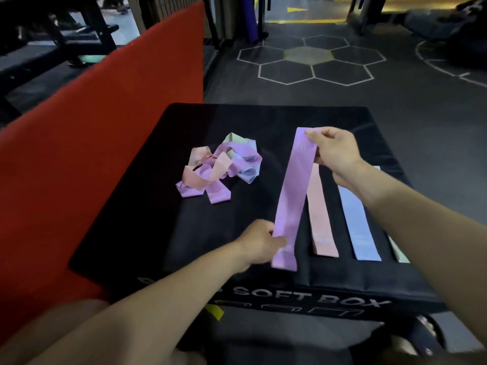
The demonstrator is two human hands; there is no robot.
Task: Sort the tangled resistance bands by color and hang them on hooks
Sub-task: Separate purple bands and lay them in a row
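A purple band [291, 196] is stretched straight over the black soft box [147, 212]. My right hand [334, 151] pinches its far end and my left hand [259, 242] pinches its near end. To its right lie a pink band [320, 217], a pale blue band [357, 225] and a mint band [399, 252], flat and side by side; my right forearm covers part of the blue and mint ones. A tangled heap of bands [220, 167] in pink, purple, blue and mint sits on the box to the left. No hooks are in view.
A red mat [105, 122] leans along the box's left side. Dark gym floor with hexagon markings [308, 61] stretches beyond the box. Benches and equipment [52, 40] stand at the far left.
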